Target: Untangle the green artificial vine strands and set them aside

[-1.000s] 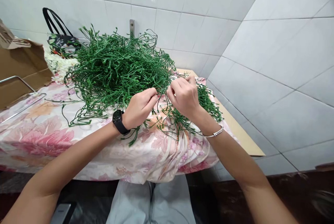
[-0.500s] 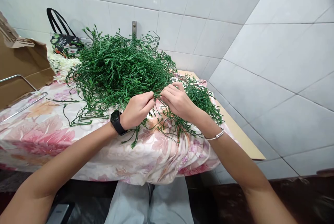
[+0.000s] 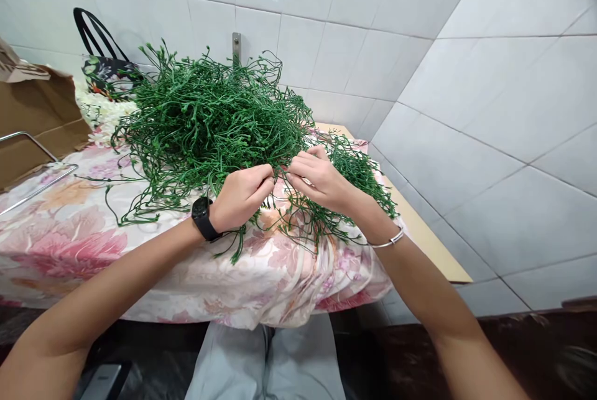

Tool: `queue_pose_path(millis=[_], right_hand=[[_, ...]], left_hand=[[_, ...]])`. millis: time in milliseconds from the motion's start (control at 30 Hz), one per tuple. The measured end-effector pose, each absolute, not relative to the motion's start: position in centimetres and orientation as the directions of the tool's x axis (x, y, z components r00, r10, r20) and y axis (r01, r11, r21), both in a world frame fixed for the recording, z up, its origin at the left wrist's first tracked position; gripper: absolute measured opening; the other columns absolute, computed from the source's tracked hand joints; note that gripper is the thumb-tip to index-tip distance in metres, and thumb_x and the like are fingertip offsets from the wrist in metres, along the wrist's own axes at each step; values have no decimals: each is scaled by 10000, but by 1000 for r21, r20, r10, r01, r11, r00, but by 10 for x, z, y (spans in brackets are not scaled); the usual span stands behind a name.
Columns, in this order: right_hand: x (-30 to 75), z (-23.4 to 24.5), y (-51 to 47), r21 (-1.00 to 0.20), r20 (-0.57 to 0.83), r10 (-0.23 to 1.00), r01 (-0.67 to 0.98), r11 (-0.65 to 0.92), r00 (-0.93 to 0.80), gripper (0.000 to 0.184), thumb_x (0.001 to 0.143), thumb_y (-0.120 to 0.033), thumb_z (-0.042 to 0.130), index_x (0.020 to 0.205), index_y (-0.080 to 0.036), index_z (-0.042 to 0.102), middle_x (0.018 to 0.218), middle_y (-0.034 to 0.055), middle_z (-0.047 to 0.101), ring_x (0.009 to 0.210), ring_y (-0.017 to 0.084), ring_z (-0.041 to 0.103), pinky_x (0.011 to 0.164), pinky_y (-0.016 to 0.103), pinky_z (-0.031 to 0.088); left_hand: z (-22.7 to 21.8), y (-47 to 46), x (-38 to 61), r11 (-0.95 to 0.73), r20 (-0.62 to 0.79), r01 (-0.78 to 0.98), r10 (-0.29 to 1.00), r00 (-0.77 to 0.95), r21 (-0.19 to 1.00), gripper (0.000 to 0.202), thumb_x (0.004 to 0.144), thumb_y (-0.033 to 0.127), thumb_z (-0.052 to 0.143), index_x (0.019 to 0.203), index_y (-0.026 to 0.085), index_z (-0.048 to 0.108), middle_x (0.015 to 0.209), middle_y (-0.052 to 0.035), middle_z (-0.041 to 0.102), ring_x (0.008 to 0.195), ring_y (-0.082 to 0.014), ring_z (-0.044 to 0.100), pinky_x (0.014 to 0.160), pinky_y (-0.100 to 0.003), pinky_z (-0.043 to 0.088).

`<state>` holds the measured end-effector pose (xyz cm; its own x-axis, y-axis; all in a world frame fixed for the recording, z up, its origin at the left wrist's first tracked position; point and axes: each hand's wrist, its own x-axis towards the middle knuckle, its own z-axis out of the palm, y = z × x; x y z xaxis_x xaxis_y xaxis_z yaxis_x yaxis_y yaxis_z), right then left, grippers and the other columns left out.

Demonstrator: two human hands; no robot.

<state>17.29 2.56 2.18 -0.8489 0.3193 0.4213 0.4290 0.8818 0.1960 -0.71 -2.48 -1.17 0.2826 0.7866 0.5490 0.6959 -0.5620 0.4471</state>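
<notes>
My left hand (image 3: 245,195), with a black watch at the wrist, is closed in a pinch on a thin green plastic stem. Facing it across a small gap, my right hand (image 3: 319,179) pinches the same sort of stem; its fingertips are partly hidden behind the curled fingers. Behind both hands rises a large tangled heap of green artificial stems (image 3: 209,114) with small branched tips. A smaller pile of green stems (image 3: 357,170) lies beyond and beside my right hand. Several loose stems (image 3: 237,244) hang below my left wrist.
A flowered cloth (image 3: 84,244) covers the table, whose bare board edge (image 3: 436,244) shows at right. At left are a cardboard box (image 3: 41,114), a bent metal rod (image 3: 69,170), white artificial flowers (image 3: 105,114) and a black floral bag (image 3: 109,73). Tiled walls (image 3: 485,107) stand close behind and right.
Both hands stay nearly in place, pinching close together, with only slight finger movement. The whole view has shifted a little, so things at the left sit slightly further left.
</notes>
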Motion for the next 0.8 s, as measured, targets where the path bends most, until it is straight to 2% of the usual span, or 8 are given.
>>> queue_pose_path(millis=[100, 233, 433, 600, 667, 733, 800], right_hand=[[172, 21, 26, 161, 439, 345, 450, 878, -830, 243, 907, -265, 286, 696, -182, 374, 682, -8, 449, 697, 105, 379, 805, 281, 250], [173, 22, 29, 170, 425, 359, 462, 870, -831, 233, 902, -257, 293, 704, -182, 392, 696, -9, 475, 702, 105, 388, 798, 285, 250], [167, 19, 25, 272, 492, 349, 522, 809, -798, 256, 887, -245, 310, 671, -176, 429, 664, -7, 502, 679, 108, 398, 811, 314, 257], [165, 17, 33, 315, 570, 351, 592, 742, -743, 280, 874, -220, 299, 647, -175, 456, 623, 15, 504, 644, 128, 410, 771, 328, 305], [186, 26, 46, 260, 646, 405, 685, 681, -647, 259, 855, -210, 314, 652, -178, 473, 629, 30, 511, 646, 144, 431, 772, 351, 315], [221, 40, 59, 98, 766, 495, 836, 540, -409, 262, 840, -230, 334, 624, -186, 474, 630, 45, 516, 655, 163, 457, 769, 385, 313], [257, 54, 67, -87, 801, 554, 871, 484, -228, 295, 843, -287, 354, 593, -196, 481, 636, 49, 533, 679, 169, 489, 767, 379, 329]], left_hand=[[-13, -24, -7, -559, 553, 713, 783, 285, 423, 200, 843, 209, 349, 648, 172, 327, 590, 37, 364, 554, -88, 337, 553, -238, 238], [-15, -23, -8, -560, 542, 730, 782, 309, 392, 190, 842, 208, 347, 657, 170, 357, 608, 32, 393, 568, -91, 364, 559, -240, 245], [-14, -21, -7, -563, 555, 728, 775, 302, 391, 177, 848, 215, 346, 684, 170, 393, 629, 31, 418, 585, -91, 383, 566, -237, 255], [-14, -25, -6, -567, 572, 717, 769, 285, 406, 199, 841, 213, 354, 647, 170, 353, 606, 33, 389, 565, -87, 351, 553, -242, 236], [-16, -30, -10, -571, 595, 711, 758, 266, 410, 236, 830, 197, 359, 606, 170, 292, 571, 36, 337, 537, -84, 312, 541, -250, 216], [-17, -35, -13, -568, 614, 701, 754, 233, 431, 259, 821, 174, 355, 588, 171, 242, 552, 38, 289, 521, -84, 280, 534, -256, 206], [-18, -38, -16, -553, 606, 688, 769, 204, 470, 249, 817, 160, 350, 592, 173, 243, 554, 37, 289, 523, -86, 280, 535, -256, 210]])
